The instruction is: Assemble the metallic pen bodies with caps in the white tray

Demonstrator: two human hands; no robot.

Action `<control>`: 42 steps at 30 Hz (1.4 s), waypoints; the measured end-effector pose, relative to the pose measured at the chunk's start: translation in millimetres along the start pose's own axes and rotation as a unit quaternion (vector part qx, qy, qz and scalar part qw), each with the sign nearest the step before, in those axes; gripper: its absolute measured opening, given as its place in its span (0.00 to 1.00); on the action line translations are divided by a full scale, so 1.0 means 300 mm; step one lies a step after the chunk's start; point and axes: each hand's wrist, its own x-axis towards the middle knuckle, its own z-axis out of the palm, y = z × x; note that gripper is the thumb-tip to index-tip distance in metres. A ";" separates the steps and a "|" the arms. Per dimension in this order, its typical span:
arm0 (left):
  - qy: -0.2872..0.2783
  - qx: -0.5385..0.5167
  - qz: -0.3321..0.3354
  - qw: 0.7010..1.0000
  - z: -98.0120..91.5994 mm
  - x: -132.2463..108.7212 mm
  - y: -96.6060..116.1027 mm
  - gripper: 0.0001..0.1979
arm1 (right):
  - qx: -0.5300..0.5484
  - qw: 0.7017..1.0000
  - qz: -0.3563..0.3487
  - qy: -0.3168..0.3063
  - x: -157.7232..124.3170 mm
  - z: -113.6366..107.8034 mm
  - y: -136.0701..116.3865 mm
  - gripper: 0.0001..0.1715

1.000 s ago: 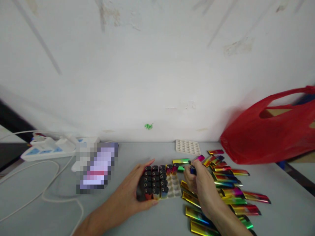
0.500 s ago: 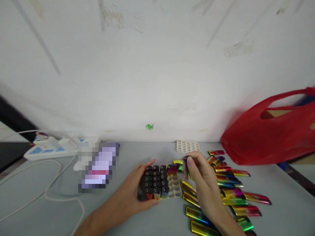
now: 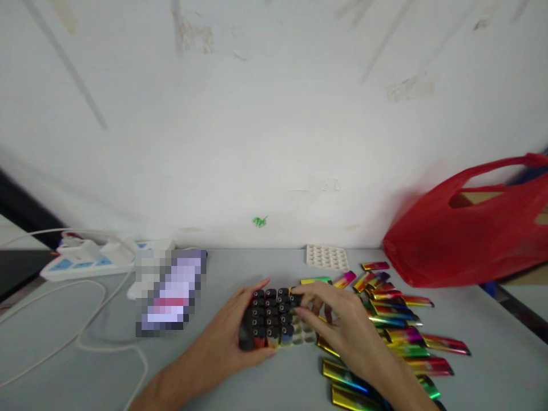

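A pale moulded tray (image 3: 309,337) holds rows of upright lighters (image 3: 271,313) with black tops, each with a small round hole. My left hand (image 3: 233,322) wraps round the left side of this block, thumb at the near edge and fingers at the far edge. Over the tray's right part, my right hand (image 3: 334,319) pinches a black-topped lighter (image 3: 295,299), its body mostly hidden by the fingers and neighbouring lighters. Bare pockets show in the tray's near right part. Shiny multicoloured lighters (image 3: 351,374) lie loose beside and under my right forearm.
A second pale tray (image 3: 327,257) lies near the wall. At the right stands a red bag (image 3: 466,228). To the left are a white power strip (image 3: 89,260), a blurred-out phone-like object (image 3: 175,291) and a white cable (image 3: 107,345) across the table.
My right hand has moved left with the lighter, from beside the tray to over its right part. The left hand has stayed in place round the block.
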 end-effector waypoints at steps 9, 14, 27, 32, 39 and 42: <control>-0.005 0.004 -0.007 1.000 -0.005 -0.003 0.017 0.51 | -0.038 0.999 0.019 -0.012 -0.002 -0.017 0.001 0.08; -0.005 0.006 -0.002 1.000 -0.001 0.000 0.008 0.52 | -0.055 0.998 0.011 -0.022 0.001 -0.021 0.007 0.08; -0.005 0.001 -0.014 1.000 -0.008 -0.002 0.021 0.52 | -0.439 0.861 0.033 0.254 0.017 -0.066 0.067 0.15; -0.009 0.000 -0.017 1.000 -0.010 -0.002 0.023 0.52 | -0.577 0.773 0.193 0.180 0.010 -0.127 0.138 0.28; -0.010 0.008 -0.014 1.000 -0.011 0.000 0.026 0.52 | -0.595 0.742 0.301 0.065 -0.018 -0.164 0.214 0.30; -0.011 0.012 -0.017 1.000 -0.011 0.002 0.028 0.52 | -0.585 0.749 0.304 0.054 -0.020 -0.169 0.228 0.28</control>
